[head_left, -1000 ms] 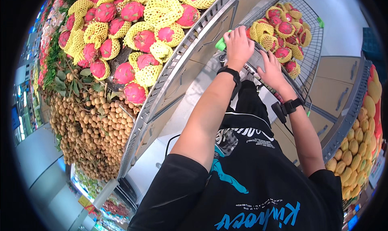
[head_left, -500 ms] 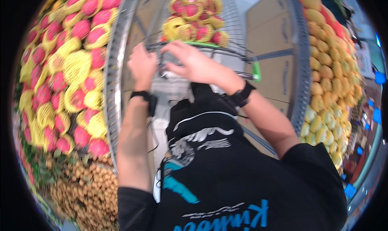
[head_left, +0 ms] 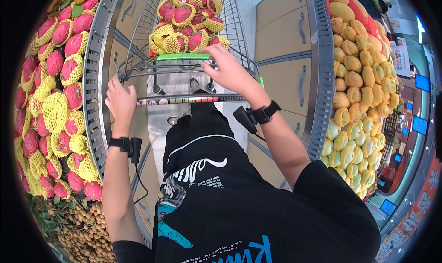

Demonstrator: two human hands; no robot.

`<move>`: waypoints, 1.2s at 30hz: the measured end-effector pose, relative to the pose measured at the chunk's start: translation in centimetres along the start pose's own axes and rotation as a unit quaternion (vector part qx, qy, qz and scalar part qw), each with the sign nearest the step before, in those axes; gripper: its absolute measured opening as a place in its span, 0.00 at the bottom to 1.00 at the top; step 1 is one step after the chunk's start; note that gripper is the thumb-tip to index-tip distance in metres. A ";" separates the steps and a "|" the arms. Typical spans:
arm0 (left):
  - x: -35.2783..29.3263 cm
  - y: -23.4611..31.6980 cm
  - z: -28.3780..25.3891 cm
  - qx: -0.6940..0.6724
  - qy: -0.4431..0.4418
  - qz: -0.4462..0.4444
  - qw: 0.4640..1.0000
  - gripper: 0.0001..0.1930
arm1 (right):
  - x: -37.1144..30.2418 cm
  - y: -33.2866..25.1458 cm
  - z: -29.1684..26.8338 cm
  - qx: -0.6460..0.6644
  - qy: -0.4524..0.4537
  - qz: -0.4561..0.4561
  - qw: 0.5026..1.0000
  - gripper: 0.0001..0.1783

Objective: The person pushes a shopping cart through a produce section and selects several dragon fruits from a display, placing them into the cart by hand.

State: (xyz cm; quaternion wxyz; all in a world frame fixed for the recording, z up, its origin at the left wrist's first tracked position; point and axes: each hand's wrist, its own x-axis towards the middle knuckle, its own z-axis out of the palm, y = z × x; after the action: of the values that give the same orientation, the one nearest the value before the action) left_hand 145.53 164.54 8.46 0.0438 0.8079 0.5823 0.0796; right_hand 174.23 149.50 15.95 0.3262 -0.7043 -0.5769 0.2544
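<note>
Presume the wire cart heavy but rigid; grasp the handlebar; whether left hand and right hand grip is indeterminable.

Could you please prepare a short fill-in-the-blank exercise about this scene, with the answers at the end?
1. The shopping cart carries dragon fruits in ____ nets.
2. The ____ hand is beside the green strip on the cart.
3. The person's shirt is mainly ____.
4. The small brown round fruits lie toward the lower ____ corner of the picture.

Missing words: yellow; right; black; left.
</note>
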 end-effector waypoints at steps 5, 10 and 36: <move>4.8 3.3 0.6 0.037 -0.061 -0.025 0.997 0.28 | 4.0 6.6 -1.7 0.066 0.001 0.054 0.996 0.17; 12.7 8.1 1.9 0.041 -0.084 0.005 0.996 0.28 | 9.6 13.3 -3.6 0.021 -0.049 0.110 0.992 0.21; 42.1 15.1 22.4 -0.126 -0.218 0.035 0.967 0.32 | 40.5 39.1 4.6 -0.011 -0.065 0.122 0.990 0.34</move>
State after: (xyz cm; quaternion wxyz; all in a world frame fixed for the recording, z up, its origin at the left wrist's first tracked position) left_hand 176.63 200.16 -7.82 0.2682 0.8136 0.5153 -0.0237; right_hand 204.43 185.10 -15.78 0.2468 -0.7548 -0.5096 0.3313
